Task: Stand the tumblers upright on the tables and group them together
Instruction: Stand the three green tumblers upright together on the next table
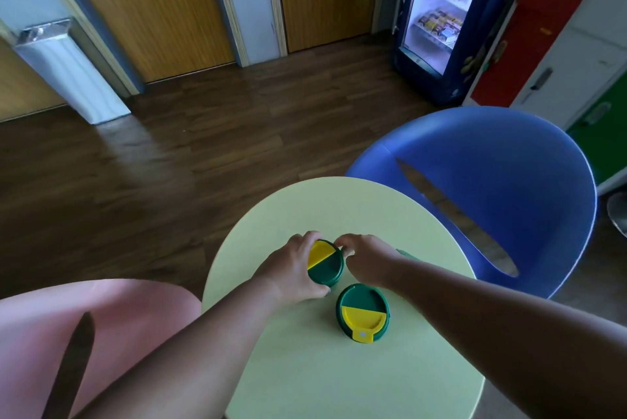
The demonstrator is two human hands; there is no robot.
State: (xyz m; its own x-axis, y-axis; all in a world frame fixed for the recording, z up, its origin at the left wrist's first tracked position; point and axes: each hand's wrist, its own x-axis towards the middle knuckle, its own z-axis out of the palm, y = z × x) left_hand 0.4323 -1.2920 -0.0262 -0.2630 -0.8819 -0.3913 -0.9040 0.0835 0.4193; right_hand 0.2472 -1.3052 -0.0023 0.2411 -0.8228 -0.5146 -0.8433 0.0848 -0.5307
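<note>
Hands, left hand (293,271) and right hand (368,257), grip round green tumbler (325,264) upright.

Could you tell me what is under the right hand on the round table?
Beside the right hand a sliver of green shows past the wrist, possibly another tumbler, on the pale green table. The hand and forearm cover the rest, so I cannot tell what it is.

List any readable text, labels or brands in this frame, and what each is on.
None can be read.
Fridge: marks on its blue frame and the packs inside are too blurred.
Lockers: small plates, too small to read.
Both tumblers, held and free: plain green and yellow lids, no text showing.
</note>
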